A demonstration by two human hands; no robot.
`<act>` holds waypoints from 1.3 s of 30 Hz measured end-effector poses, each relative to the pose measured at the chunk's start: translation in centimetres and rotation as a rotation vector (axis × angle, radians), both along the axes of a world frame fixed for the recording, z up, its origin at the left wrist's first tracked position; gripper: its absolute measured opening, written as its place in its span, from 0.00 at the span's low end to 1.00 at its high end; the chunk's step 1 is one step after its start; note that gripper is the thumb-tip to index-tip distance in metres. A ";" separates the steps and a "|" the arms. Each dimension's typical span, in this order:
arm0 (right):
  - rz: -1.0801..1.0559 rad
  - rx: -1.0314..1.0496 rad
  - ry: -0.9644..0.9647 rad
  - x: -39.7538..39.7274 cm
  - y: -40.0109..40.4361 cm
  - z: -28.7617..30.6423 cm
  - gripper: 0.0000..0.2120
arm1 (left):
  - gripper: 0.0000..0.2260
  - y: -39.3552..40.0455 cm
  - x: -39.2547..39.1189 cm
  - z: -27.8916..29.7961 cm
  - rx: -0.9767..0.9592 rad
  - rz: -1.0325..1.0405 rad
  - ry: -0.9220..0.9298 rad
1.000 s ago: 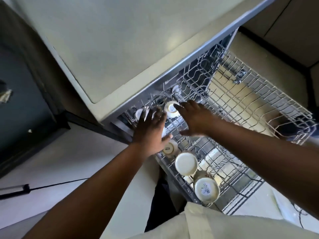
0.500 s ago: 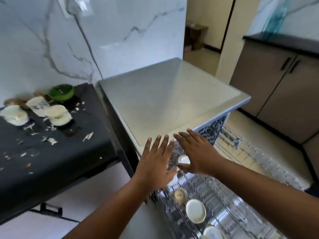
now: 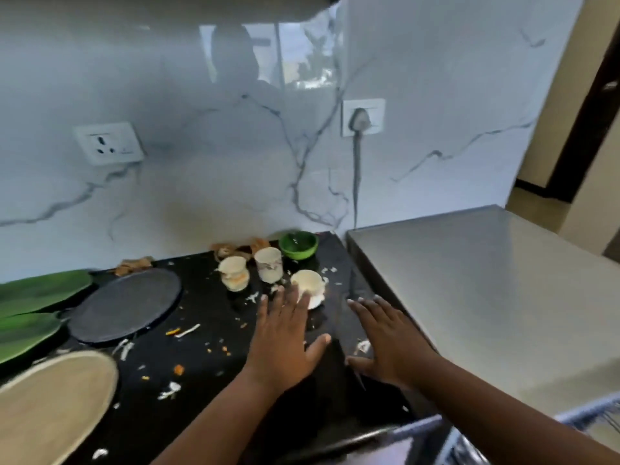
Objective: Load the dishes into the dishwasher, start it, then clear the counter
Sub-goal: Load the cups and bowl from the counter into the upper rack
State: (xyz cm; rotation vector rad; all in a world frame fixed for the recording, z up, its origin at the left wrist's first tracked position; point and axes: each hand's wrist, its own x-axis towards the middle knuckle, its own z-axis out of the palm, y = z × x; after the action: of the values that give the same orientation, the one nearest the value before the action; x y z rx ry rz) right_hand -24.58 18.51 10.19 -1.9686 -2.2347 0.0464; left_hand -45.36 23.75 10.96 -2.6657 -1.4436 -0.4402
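Both hands were empty, fingers straight and spread, palms down over the black counter (image 3: pixel 208 391). Left hand (image 3: pixel 285 337) reached toward a white cup (image 3: pixel 307 286), fingertips just beside it or overlapping it, contact unclear. Right hand (image 3: pixel 389 340) hovered near the counter's right edge, beside the steel dishwasher top (image 3: pixel 486 290). Rack wire (image 3: pixel 469 441) showed at the bottom right, blurred. Near left: a beige plate (image 3: pixel 50 407), then a dark round griddle (image 3: pixel 124 305) and green leaves (image 3: pixel 37 297). Food scraps lay scattered on the counter. Farther back: two more white cups (image 3: pixel 235 273) (image 3: pixel 268 263) and a green bowl (image 3: pixel 298 245) by the marble wall (image 3: pixel 218 162).
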 end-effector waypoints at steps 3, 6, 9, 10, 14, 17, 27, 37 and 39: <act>-0.044 -0.034 0.043 -2.7 3.6 0.1 0.47 | 0.39 4.3 -4.2 0.2 -0.033 0.120 -0.154; -0.115 -0.066 0.138 -3.7 6.0 0.1 0.46 | 0.40 8.1 -6.8 -0.4 -0.195 0.257 -0.368; -0.175 -0.104 0.245 -4.0 8.2 0.0 0.47 | 0.43 11.7 -8.8 -1.2 -0.319 0.410 -0.484; -0.194 -0.114 0.284 -4.0 8.8 -0.1 0.47 | 0.44 12.7 -9.1 -1.6 -0.353 0.442 -0.513; -0.217 -0.147 0.443 -3.9 11.5 -0.8 0.46 | 0.47 16.2 -9.5 -2.6 -0.439 0.502 -0.643; -0.194 -0.153 0.551 -4.0 13.4 -1.5 0.45 | 0.48 18.1 -9.0 -3.1 -0.498 0.510 -0.719; -0.184 -0.142 0.871 -3.7 16.3 -3.7 0.33 | 0.31 19.3 -6.2 -4.0 -0.375 0.522 -0.990; -0.436 -0.278 1.869 -2.2 9.9 1.6 0.40 | 0.19 13.0 -3.9 0.7 -0.503 0.219 -1.428; -0.467 -0.243 2.080 -1.9 7.3 2.6 0.36 | 0.20 11.5 -2.4 1.7 -0.654 0.121 -1.499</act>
State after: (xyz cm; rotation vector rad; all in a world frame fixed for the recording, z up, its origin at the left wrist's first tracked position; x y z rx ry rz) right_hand -26.44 25.78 12.77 -1.0440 -0.3698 1.4465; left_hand -47.75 35.28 12.63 -2.4390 -2.2022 -2.7227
